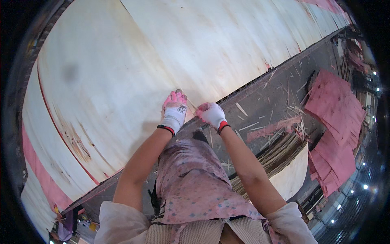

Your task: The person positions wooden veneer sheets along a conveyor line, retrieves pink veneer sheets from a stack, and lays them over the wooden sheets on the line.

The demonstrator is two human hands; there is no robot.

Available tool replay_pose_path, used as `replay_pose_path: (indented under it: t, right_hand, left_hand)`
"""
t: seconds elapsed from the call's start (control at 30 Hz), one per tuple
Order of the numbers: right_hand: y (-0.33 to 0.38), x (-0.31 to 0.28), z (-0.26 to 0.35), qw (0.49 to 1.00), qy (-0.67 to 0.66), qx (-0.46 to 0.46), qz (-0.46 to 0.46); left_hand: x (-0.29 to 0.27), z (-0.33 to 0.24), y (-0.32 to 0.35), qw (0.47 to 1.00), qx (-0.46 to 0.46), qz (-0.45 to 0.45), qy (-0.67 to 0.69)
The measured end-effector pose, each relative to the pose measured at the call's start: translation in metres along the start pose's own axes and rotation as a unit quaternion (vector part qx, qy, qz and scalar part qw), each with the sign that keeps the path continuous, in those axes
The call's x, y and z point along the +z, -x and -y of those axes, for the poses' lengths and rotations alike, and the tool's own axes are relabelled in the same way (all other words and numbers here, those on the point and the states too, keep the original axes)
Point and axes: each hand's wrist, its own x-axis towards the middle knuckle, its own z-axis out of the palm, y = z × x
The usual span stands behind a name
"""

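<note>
A broad pale wood veneer sheet (pixel 134 73) lies spread before me, streaked with brown. My left hand (pixel 174 112), in a white glove stained pink at the fingers, rests flat near the sheet's close edge with its fingers stretched out. Just right of it, my right hand (pixel 211 114) wears a matching glove and is closed at the edge. A thin veneer strip (pixel 187 99) runs from beside the left fingertips to the right fingers, which seem to pinch it. Their grip is partly hidden.
Pink-coated sheets (pixel 333 110) lie piled at the right. Nearer stands a stack of veneer (pixel 272 156) with rough edges. Wood splinters (pixel 241 109) litter the dark floor. At the left, a pink band (pixel 40 175) shows between pale sheets. My stained apron (pixel 195 179) reaches close to the sheet edge.
</note>
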Motion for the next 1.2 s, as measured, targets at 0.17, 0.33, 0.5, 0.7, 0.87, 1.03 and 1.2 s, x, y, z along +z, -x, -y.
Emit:
replay_pose_path:
  t: [0.17,0.33,0.5,0.7,0.87,1.03,1.2]
  right_hand:
    - [-0.019,-0.089,0.033,0.904,-0.386,-0.054,-0.175]
    - [-0.008,-0.156,0.064,0.888,-0.384,-0.131,-0.216]
    - [0.022,-0.11,0.025,0.909,-0.384,-0.066,-0.151]
    - [0.071,-0.011,-0.022,0.916,-0.4,0.022,-0.02]
    - [0.101,0.015,-0.033,0.926,-0.371,0.065,0.026]
    - [0.105,0.02,-0.043,0.929,-0.365,0.035,0.041]
    - [0.108,0.022,-0.021,0.961,-0.272,0.004,0.056]
  left_hand:
    - [-0.02,-0.007,-0.007,0.996,-0.011,0.089,0.023]
    - [-0.006,0.001,-0.003,0.998,-0.014,0.054,0.017]
    - [-0.014,-0.01,-0.01,0.999,-0.03,0.001,-0.015]
    - [-0.044,-0.007,-0.004,0.996,-0.028,0.077,-0.026]
    - [-0.001,0.045,0.001,0.881,-0.001,-0.056,0.47]
    - [-0.016,0.051,0.014,0.756,-0.045,-0.028,0.652]
    - [-0.006,0.017,0.062,0.817,0.148,0.124,0.543]
